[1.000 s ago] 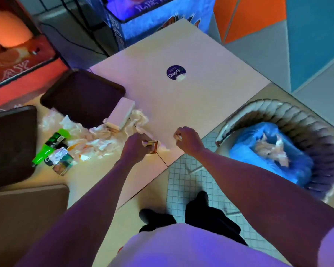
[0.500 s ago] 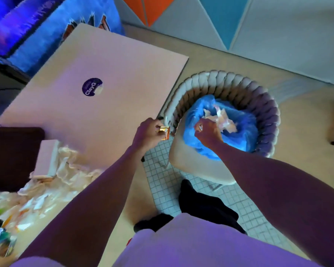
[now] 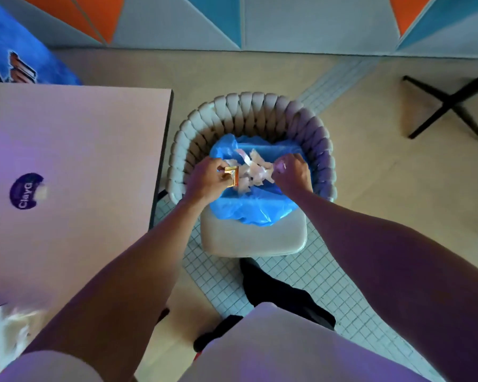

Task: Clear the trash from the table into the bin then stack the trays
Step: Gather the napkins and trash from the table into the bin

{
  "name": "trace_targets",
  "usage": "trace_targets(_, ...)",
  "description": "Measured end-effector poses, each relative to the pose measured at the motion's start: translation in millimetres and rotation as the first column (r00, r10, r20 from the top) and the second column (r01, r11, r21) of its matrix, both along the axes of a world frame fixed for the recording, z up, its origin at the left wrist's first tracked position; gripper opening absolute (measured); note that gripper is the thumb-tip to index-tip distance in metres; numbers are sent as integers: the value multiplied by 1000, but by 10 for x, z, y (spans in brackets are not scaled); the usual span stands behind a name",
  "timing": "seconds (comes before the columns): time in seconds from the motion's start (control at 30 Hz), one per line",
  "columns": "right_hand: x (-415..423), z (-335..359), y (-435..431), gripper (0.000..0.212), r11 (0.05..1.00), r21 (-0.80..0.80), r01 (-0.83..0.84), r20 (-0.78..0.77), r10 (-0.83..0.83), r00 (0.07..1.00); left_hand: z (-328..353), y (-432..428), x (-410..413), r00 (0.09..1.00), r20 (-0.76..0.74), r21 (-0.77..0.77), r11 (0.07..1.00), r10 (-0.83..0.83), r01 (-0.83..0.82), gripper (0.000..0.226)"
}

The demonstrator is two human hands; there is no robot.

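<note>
Holding wrapper (image 3: 231, 175) inside bin rim (image 3: 249, 104)

We get one wide-angle view from the wearer's head, facing forward and steeply down past both forearms, close over the blue-lined bin (image 3: 260, 208) on the chair (image 3: 249, 241), with the table (image 3: 72, 150) cut off at frame left.

A blue-lined bin (image 3: 255, 210) sat at frame center, crumpled white paper (image 3: 253, 172) inside. A small gold wrapper (image 3: 231, 175) was pinched just above the liner. More blurred white scraps (image 3: 7, 323) lay at lower left on the table (image 3: 75, 150).
</note>
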State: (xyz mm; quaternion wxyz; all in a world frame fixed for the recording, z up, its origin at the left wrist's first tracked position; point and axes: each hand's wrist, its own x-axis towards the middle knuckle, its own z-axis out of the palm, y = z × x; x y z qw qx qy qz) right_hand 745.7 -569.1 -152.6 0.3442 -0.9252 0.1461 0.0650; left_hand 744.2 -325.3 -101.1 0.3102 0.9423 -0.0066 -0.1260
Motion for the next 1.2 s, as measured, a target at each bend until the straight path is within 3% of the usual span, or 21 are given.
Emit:
trace_targets(0.17, 195, 116, -64, 18, 994, 46, 94, 71, -97, 993, -139, -204, 278, 1000, 10, 20, 1000, -22, 22, 31)
trace_targets(0.37, 264, 143, -95, 44, 997, 44, 58, 11, -59, 998, -78, -136, 317, 999, -10, 63, 997, -44, 44, 48)
trace_targets(0.73, 381, 340, 373, 23, 982, -28, -185, -139, 179, 974, 149, 398, -133, 995, -90, 28, 999, 42, -40, 31)
trace_targets(0.87, 296, 419, 717, 18, 944, -61, -325, -129, 315, 940, 154, 691, -551, 982, -118, 40, 989, 146, -143, 36)
trace_targets(0.97, 287, 509, 1092, 27, 899, -65, -432, -80, 427, 901, 209, 1055, -945, 965, -92, 75, 968, 244, -238, 37)
trace_targets(1.2, 96, 722, 2185, 36, 692, -88, -716, -80, 712, 698, 400, 1995, -2078, 831, -22, 144, 824, 556, -548, 42)
